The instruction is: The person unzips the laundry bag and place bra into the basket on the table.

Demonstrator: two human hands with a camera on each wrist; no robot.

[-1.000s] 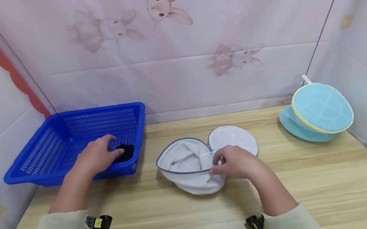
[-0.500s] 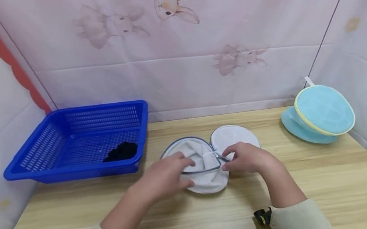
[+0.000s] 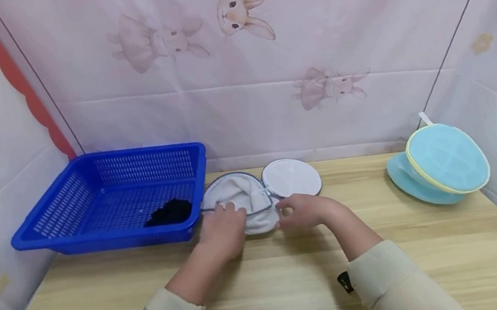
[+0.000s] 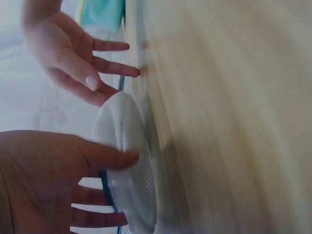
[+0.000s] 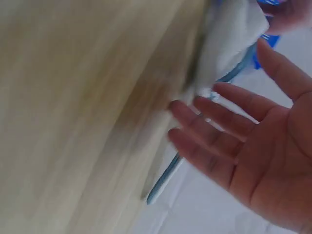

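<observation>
White bag [image 3: 260,223] between left hand [image 3: 224,230] and right hand [image 3: 304,210], left nearer

The bag's left wall is straddled by the left thumb and fingers, in what looks like a loose pinch. Nothing seems held by the right hand: its fingers are spread just beside the bag's other side, touching or not can't be told. Long-ways, bag and round lid [image 3: 292,177] are strung out rightward from the left grip. The blue basket [image 3: 110,243], black cloth [image 3: 171,212] inside, is parked just left.
</observation>
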